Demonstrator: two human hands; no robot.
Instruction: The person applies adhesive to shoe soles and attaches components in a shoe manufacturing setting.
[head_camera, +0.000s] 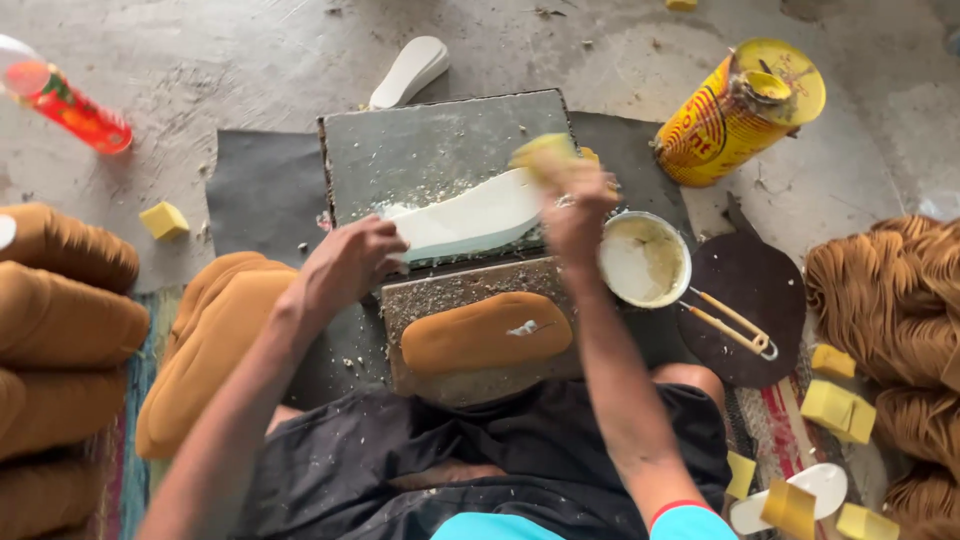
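Observation:
A white shoe sole (470, 218) lies across a grey stone slab (430, 140) in front of me. My left hand (352, 260) presses down on its near left end. My right hand (575, 205) is blurred and grips a yellow sponge (545, 150) on the sole's right end. A tan insole (487, 333) with a white smear lies on a second, crumb-covered slab (440, 296) close to my lap. A round bowl of pale glue (645, 260) stands just right of my right hand.
A yellow tin (735, 115) lies at the upper right. A dark round pad (755, 290) holds bamboo tongs (735, 325). Stacks of tan insoles (60, 310) (900, 300) flank me. Yellow sponge cubes (838, 408), another white sole (410, 70) and a red bottle (70, 105) are scattered about.

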